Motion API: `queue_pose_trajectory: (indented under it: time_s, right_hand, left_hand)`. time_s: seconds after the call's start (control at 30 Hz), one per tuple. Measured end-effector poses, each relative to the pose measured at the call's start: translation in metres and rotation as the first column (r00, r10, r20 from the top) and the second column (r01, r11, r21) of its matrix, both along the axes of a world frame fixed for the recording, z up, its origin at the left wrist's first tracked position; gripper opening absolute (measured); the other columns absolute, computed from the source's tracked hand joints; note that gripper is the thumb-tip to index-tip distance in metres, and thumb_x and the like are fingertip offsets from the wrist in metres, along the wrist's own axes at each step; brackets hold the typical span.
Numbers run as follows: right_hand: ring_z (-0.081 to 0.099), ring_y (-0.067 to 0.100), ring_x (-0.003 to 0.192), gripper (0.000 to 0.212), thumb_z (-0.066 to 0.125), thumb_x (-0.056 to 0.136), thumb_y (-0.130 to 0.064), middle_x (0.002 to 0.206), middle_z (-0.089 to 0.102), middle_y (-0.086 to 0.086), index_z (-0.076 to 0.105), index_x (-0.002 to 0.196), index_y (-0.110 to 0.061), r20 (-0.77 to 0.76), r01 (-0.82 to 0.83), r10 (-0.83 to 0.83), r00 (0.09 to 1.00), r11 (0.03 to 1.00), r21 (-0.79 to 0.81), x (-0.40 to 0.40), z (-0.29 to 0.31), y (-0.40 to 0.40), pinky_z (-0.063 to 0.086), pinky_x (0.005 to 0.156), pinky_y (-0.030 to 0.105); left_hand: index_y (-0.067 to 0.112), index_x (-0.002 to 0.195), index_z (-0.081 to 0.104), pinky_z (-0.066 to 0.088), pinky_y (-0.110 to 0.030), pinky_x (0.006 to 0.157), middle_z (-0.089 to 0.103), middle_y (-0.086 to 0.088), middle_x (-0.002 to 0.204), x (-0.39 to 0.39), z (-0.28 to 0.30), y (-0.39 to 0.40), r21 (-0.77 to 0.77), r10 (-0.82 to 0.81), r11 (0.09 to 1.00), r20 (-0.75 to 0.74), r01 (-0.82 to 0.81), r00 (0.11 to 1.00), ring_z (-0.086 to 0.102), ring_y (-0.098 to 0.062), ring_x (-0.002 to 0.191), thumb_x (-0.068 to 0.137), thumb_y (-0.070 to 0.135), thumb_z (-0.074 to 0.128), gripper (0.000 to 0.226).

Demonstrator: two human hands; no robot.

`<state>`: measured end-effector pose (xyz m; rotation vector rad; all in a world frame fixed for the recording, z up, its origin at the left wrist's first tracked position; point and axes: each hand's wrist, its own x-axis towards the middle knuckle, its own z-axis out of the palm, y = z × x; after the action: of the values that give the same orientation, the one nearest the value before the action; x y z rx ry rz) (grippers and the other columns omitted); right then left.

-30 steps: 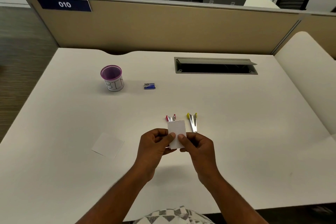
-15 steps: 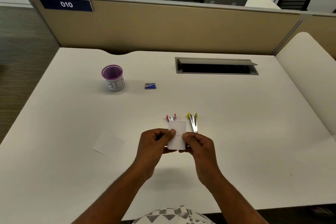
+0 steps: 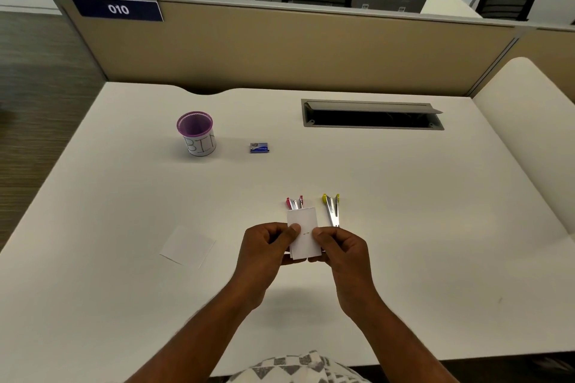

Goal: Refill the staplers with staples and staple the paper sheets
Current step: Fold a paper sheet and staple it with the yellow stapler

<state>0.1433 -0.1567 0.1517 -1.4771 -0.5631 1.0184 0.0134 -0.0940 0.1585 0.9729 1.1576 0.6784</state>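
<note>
The thumbs are sliding apart, baring a staple. Left hand (image 3: 266, 247) and right hand (image 3: 340, 246) are pinching the paper sheets (image 3: 304, 233) above the desk's (image 3: 404, 227) near edge — tugging risks tearing them.

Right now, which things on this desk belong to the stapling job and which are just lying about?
For the job:
- paper sheets, held by left hand and right hand
- red stapler, open
- yellow stapler, open
- blue staple box
- loose sheet

Lying about:
- purple cup marked BIN
- open cable hatch
</note>
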Motion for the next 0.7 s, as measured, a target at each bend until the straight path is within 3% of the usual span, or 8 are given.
queue_pose_trajectory:
  time_s: [0.13, 0.23, 0.5, 0.7]
  right_hand:
    - [0.075, 0.019, 0.083, 0.024, 0.069, 0.094, -0.012, 0.087, 0.079, -0.002, 0.079, 0.076, -0.024, -0.007, -0.007, 0.007, 1.000, 1.000, -0.004, 0.000, -0.002, 0.000, 0.062, 0.065, 0.028]
    - [0.075, 0.023, 0.088, 0.005, 0.074, 0.089, -0.018, 0.091, 0.079, 0.002, 0.077, 0.089, -0.022, 0.004, -0.040, 0.040, 0.999, 0.999, 0.014, 0.000, -0.004, -0.002, 0.062, 0.068, 0.029]
    - [0.074, 0.021, 0.075, 0.015, 0.076, 0.089, -0.011, 0.087, 0.080, 0.002, 0.077, 0.090, -0.026, 0.074, -0.089, 0.091, 0.993, 0.995, -0.039, 0.001, -0.013, 0.008, 0.062, 0.070, 0.028]
    - [0.073, 0.016, 0.075, 0.010, 0.073, 0.091, -0.010, 0.089, 0.080, 0.004, 0.076, 0.099, -0.015, -0.019, -0.043, 0.042, 0.999, 0.997, -0.065, 0.002, -0.013, 0.027, 0.061, 0.071, 0.027]
  left_hand:
    - [0.005, 0.100, 0.075, 0.064, -0.042, 0.077, 0.077, -0.013, 0.099, 0.000, -0.003, -0.001, -0.004, 0.008, 1.000, 0.022, -0.008, 1.000, 0.077, -0.025, 0.088, 0.095, 0.024, 0.066, 0.022]
    - [0.009, 0.101, 0.076, 0.064, -0.042, 0.079, 0.078, -0.012, 0.101, -0.001, -0.004, 0.000, -0.020, 0.039, 0.999, 0.041, -0.038, 0.998, 0.077, -0.025, 0.088, 0.097, 0.024, 0.063, 0.020]
    - [0.010, 0.115, 0.068, 0.063, -0.041, 0.083, 0.075, -0.009, 0.108, -0.007, -0.007, 0.011, -0.012, 0.111, 0.994, 0.054, -0.111, 0.992, 0.074, -0.026, 0.098, 0.094, 0.018, 0.068, 0.023]
    - [0.005, 0.111, 0.066, 0.062, -0.033, 0.070, 0.076, -0.011, 0.089, -0.011, -0.014, 0.024, -0.094, 0.191, 0.979, 0.140, -0.179, 0.971, 0.073, -0.019, 0.071, 0.090, 0.015, 0.073, 0.024]
